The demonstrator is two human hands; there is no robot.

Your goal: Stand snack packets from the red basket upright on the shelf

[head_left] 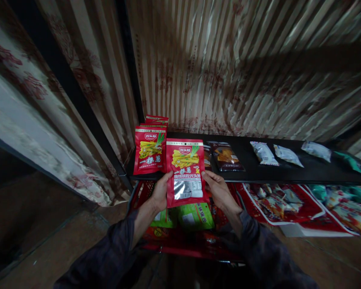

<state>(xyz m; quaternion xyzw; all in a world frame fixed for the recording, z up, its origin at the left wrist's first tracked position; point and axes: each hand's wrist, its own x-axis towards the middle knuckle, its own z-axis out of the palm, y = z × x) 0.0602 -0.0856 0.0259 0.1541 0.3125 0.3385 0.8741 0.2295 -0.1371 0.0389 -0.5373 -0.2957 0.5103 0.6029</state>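
A red snack bag [185, 170] with yellow sticks and a green onion printed on it is held upright between my two hands. My left hand [161, 192] pinches its lower left edge, and my right hand [219, 188] grips the lower right edge. Just left of it, matching red snack bags [149, 150] stand in a row at the shelf's left end. Below my hands is a red basket [195, 249] with green snack bags [196, 216] and other packets in it. The held bag hides part of the shelf edge and basket.
On the black shelf [276, 171] lie a brown snack bag [226, 156], several pale packets [263, 153] and a green packet [353, 162]. Red baskets [323, 218] of packets stand below at right. Dark posts [129, 60] and a striped curtain [228, 72] bound the shelf.
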